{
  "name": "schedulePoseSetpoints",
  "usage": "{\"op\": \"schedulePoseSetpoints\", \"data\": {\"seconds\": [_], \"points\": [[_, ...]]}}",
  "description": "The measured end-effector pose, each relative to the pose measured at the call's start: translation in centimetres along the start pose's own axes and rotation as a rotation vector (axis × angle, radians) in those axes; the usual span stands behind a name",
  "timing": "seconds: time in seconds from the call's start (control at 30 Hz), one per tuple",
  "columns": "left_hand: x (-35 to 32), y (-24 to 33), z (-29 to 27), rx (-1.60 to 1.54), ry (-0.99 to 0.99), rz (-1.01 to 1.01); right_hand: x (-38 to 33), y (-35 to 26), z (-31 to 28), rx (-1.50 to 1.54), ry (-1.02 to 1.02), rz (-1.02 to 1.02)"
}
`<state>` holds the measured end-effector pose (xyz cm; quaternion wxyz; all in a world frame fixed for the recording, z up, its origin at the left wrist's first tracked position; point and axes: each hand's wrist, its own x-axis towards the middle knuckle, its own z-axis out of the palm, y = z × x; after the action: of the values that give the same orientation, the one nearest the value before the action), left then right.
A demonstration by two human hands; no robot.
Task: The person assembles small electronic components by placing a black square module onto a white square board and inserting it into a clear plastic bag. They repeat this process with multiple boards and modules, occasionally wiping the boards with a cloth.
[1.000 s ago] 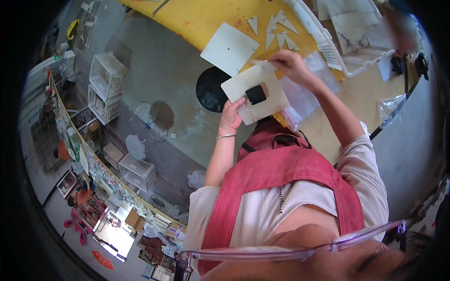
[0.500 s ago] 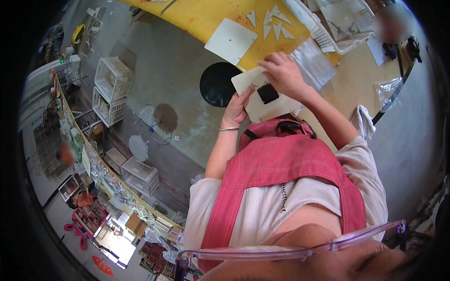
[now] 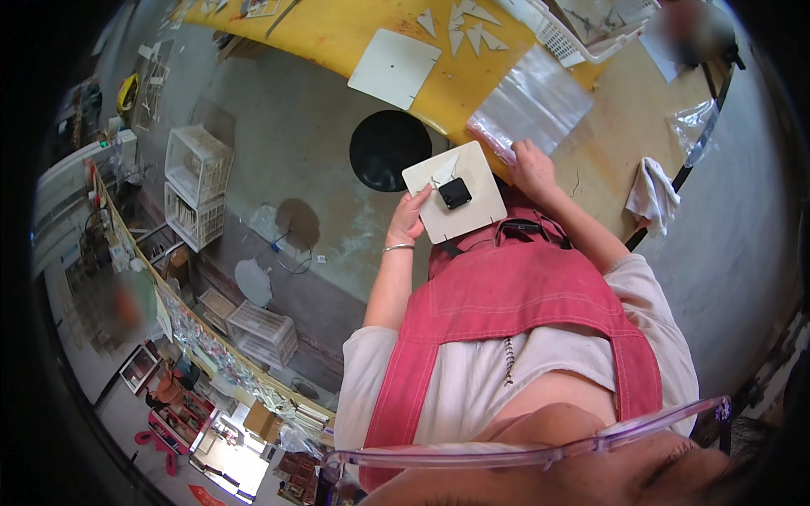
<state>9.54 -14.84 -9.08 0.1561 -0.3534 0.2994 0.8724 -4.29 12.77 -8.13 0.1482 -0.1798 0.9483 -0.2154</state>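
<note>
My left hand point(image 3: 408, 218) grips the left edge of a white square board point(image 3: 469, 221) with rounded corners and small slits. A black square piece point(image 3: 455, 193) sits near the board's middle, and a small white triangular piece point(image 3: 445, 170) lies beside it near my thumb. To the right, my right hand point(image 3: 535, 172) is closed at the near edge of a flat clear plastic bag point(image 3: 540, 94) on the table, its fingertips pinching there. Another white square board point(image 3: 394, 69) lies on the yellow table at the far left, with several white triangular pieces point(image 3: 474, 39) farther right.
The yellow table point(image 3: 331, 34) stretches across the far side. A white plastic basket point(image 3: 582, 46) stands at the far right, with a crumpled clear bag point(image 3: 693, 126) and white cloth point(image 3: 653, 196) nearer. A round black stool point(image 3: 390, 150) and white crates point(image 3: 198, 160) stand left.
My right hand has left the board and moved right to the plastic bag's near edge. The board in my left hand has come slightly nearer and left, now fully showing its black piece.
</note>
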Motion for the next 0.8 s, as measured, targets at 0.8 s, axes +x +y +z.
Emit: {"op": "schedulePoseSetpoints", "data": {"seconds": [0.8], "points": [[5.7,-2.4,3.5,0.028,-0.040,0.095,-5.0,1.2,0.2,0.006,0.151,-0.063]]}}
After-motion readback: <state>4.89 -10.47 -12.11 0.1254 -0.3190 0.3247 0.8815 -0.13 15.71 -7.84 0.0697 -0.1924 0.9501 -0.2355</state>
